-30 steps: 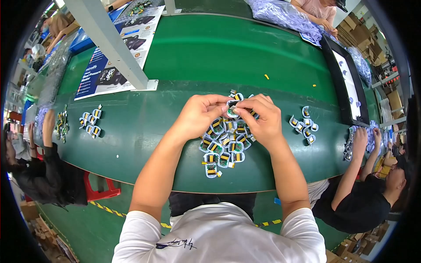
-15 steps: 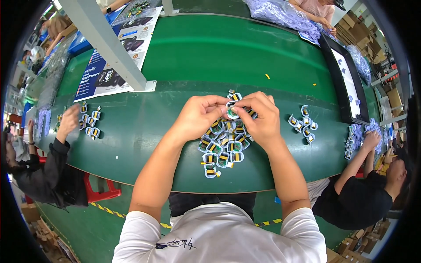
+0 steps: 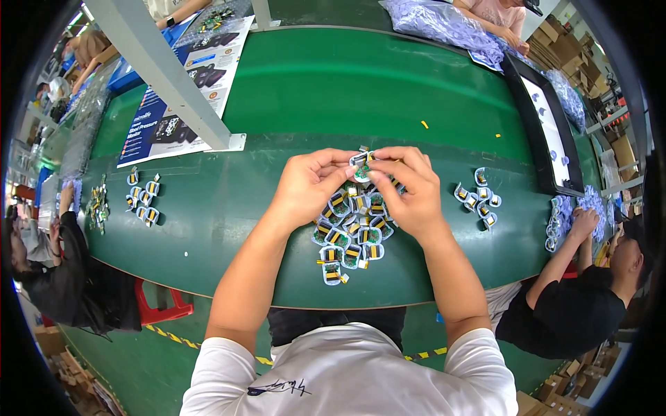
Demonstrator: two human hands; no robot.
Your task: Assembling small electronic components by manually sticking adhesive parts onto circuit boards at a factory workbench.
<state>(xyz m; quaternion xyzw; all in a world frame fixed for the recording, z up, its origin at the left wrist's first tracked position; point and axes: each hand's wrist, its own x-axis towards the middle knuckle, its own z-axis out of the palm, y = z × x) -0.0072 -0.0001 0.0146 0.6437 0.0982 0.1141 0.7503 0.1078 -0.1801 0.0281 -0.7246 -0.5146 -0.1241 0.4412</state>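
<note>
Between my two hands, over the far end of a pile, I hold one small electronic module (image 3: 362,166): a pale rounded shell with a green circuit board in it. My left hand (image 3: 312,182) pinches its left side between thumb and fingers. On its right side, my right hand (image 3: 408,182) grips it, the thumb at the near edge and the fingers at the far one. Just below, the pile of similar modules (image 3: 350,232) lies on the green table, showing green boards and black-and-yellow parts. My hands cover the pile's far part.
Small groups of modules lie at left (image 3: 143,197) and right (image 3: 479,200). A grey metal post (image 3: 163,76) stands on a printed sheet (image 3: 149,135) at far left. A black-framed panel (image 3: 544,125) stands at right. Co-workers sit at both sides (image 3: 579,298); a green belt (image 3: 368,83) runs beyond.
The module has tilted between my fingers, so more of its green board shows. My fingers have shifted slightly on it. The co-worker's hand at left has pulled back from the left group.
</note>
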